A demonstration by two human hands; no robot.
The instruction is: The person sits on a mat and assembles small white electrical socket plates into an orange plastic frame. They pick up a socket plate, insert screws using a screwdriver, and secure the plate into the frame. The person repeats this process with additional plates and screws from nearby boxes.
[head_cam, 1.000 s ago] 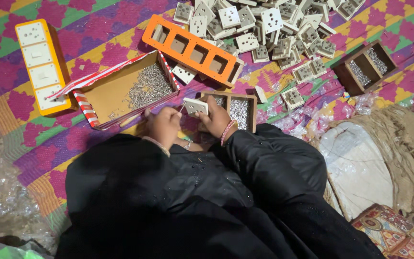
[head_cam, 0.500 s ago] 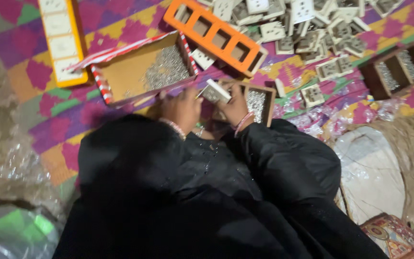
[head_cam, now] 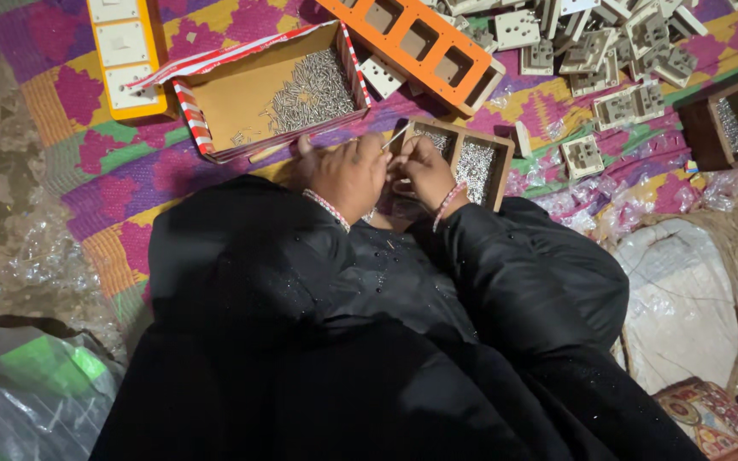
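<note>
Pinching a thin white stick [head_cam: 396, 137], right hand [head_cam: 424, 171]; left hand [head_cam: 348, 173] curled shut beside.

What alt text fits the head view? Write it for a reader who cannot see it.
A person in black sleeves holds both hands together, left hand and right hand, over a small wooden box of screws on a colourful mat. Beyond lie a cardboard box of screws, an orange frame and piled switch parts.
</note>
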